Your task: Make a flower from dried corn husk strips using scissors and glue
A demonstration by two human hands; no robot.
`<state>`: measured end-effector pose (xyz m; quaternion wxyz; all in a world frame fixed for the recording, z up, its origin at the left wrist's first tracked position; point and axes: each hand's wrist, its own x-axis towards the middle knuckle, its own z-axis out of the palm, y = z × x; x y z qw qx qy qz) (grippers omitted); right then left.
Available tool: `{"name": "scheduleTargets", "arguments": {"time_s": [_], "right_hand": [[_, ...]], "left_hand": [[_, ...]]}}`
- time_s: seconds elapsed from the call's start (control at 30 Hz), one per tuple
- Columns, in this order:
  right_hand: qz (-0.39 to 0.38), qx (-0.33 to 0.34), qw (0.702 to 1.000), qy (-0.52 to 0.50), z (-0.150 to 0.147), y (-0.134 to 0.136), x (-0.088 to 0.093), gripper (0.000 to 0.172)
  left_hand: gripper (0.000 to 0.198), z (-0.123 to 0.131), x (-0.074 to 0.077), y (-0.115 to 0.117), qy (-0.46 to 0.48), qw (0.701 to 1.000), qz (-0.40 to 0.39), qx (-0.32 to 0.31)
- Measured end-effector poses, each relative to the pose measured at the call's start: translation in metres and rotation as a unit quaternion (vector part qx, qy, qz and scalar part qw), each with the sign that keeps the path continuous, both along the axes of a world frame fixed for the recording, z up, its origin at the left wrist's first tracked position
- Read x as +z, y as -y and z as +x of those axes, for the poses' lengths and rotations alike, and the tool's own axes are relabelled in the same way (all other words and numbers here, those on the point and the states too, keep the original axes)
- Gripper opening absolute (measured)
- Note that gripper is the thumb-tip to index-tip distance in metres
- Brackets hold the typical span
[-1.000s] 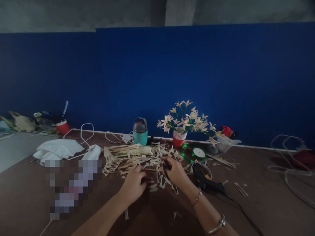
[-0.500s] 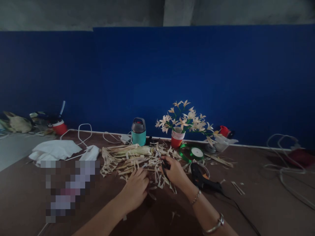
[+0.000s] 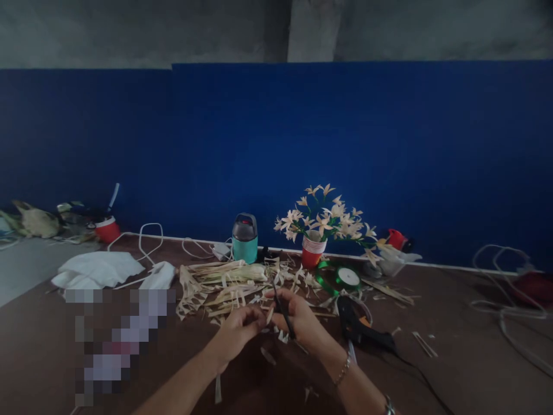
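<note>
My right hand [image 3: 298, 323] is closed around black-handled scissors [image 3: 284, 316], whose blades point up and away. Just left of it, my left hand [image 3: 237, 335] pinches a small pale piece of dried corn husk [image 3: 270, 315] at the fingertips. The right fingertips come close to that same piece; whether they touch it I cannot tell. Beyond both hands spreads a pile of dried corn husks [image 3: 233, 291], with cut scraps around. A loose husk petal [image 3: 268, 355] lies on the brown table below the hands.
Husk flowers [image 3: 324, 222] stand in red-and-white cups [image 3: 313, 253]. Nearby are a green ribbon spool [image 3: 347, 278] and a black glue gun [image 3: 365, 328] with its cord. A teal-and-grey container [image 3: 245, 242] stands behind the pile. White cloth [image 3: 97, 271] lies left, cables [image 3: 503, 311] right.
My hands have come together, the left lifting from the husk pile with a small piece now showing between the fingertips. The scissors stay in my right hand. The view has tilted up slightly.
</note>
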<state>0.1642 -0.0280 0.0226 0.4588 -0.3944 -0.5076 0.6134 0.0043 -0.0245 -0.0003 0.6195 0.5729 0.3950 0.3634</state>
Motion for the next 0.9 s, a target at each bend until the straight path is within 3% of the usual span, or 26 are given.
{"name": "scheduleTargets", "arguments": {"time_s": [0.17, 0.4, 0.57, 0.67, 0.77, 0.9], "right_hand": [[0.0, 0.01, 1.0, -0.004, -0.003, 0.001, 0.001, 0.037], [-0.006, -0.038, 0.999, 0.027, -0.005, -0.001, -0.005, 0.037], [0.015, -0.04, 0.998, 0.042, -0.005, -0.002, -0.009, 0.034], [0.041, -0.077, 0.994, 0.07, -0.002, -0.006, -0.015, 0.034], [0.078, -0.131, 0.979, 0.133, 0.006, -0.012, -0.02, 0.033], [0.094, -0.168, 0.959, 0.208, 0.021, -0.02, -0.023, 0.029]], "left_hand": [[0.035, 0.001, 0.002, 0.001, 0.013, 1.0, -0.025, -0.007], [0.023, 0.001, 0.0, -0.001, -0.101, 0.984, 0.137, 0.046], [0.015, 0.002, -0.005, -0.001, -0.114, 0.978, 0.168, 0.056], [0.013, -0.002, -0.003, -0.003, -0.133, 0.969, 0.199, 0.069], [0.013, -0.013, 0.004, -0.012, -0.2, 0.949, 0.222, 0.105], [0.019, -0.039, 0.013, -0.028, -0.347, 0.89, 0.267, 0.131]]}}
